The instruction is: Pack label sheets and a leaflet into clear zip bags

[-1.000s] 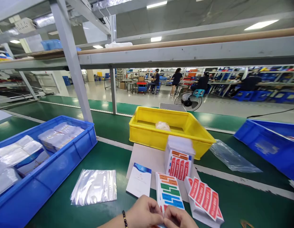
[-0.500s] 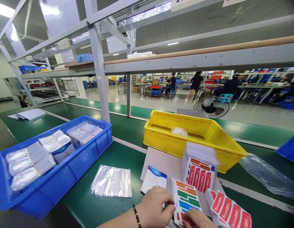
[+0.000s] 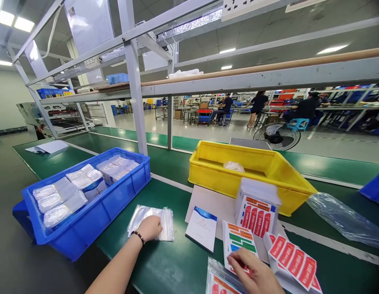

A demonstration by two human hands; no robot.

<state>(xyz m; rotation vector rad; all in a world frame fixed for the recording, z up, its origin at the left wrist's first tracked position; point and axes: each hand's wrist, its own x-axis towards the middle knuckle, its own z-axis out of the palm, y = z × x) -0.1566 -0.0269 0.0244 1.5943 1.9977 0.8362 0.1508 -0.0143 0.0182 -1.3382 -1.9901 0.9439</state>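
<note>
My left hand (image 3: pixel 151 228) lies on the stack of clear plastic bags (image 3: pixel 137 216), its fingers curled closed at the bags' right part; the fingertips are partly hidden. My right hand (image 3: pixel 253 271) is over the pile of coloured sticker sheets (image 3: pixel 238 241), with thumb and forefinger pinched on a sheet near its lower edge. Just left of that hand, a clear bag with a printed sheet inside (image 3: pixel 221 283) lies at the table's front. A white and blue booklet (image 3: pixel 202 228) rests between my hands.
A blue bin (image 3: pixel 94 220) with bagged bundles stands left. Behind the sheets is a yellow bin (image 3: pixel 213 175). Stacked white-backed sheets (image 3: pixel 258 216) and red label sheets (image 3: pixel 295 261) sit right, near a loose plastic bag (image 3: pixel 345 216). A metal frame (image 3: pixel 136 94) rises behind.
My left hand has moved left from the sticker sheets to the plastic bags. My right hand stays by the sticker pile. The filled bag now shows at the front edge.
</note>
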